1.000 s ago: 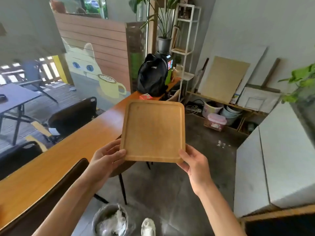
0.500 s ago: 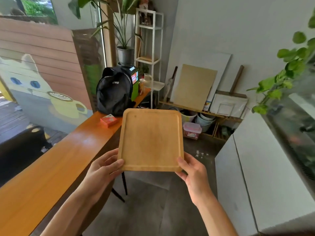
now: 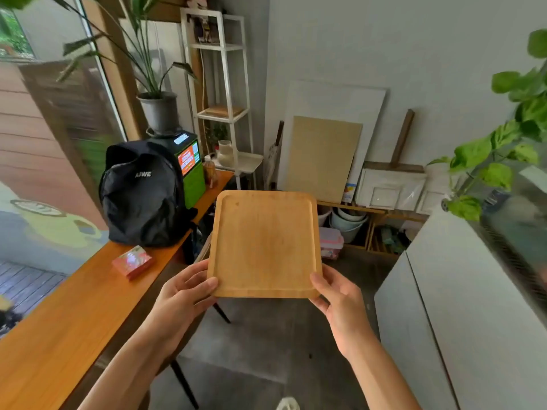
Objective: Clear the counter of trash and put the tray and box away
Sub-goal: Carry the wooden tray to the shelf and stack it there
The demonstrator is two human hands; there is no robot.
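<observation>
An empty square wooden tray (image 3: pixel 264 242) hangs in the air in front of me, held level above the floor. My left hand (image 3: pixel 182 295) grips its near left corner and my right hand (image 3: pixel 340 300) grips its near right corner. A small red box (image 3: pixel 133 261) lies on the long orange wooden counter (image 3: pixel 65 327) to my left, near the counter's far end. It sits apart from both hands.
A black backpack (image 3: pixel 142 196) stands on the counter behind the box, beside a green machine (image 3: pixel 191 170). A white shelf unit (image 3: pixel 223 113) with a potted plant (image 3: pixel 158 109) stands at the back. Boards, bowls and a plastic container (image 3: pixel 331 242) line the far wall. A grey cabinet (image 3: pixel 461 321) is at right.
The view has swung right and forward along the counter while both hands keep the tray. The backpack and red box are nearer; the bin on the floor has left the view.
</observation>
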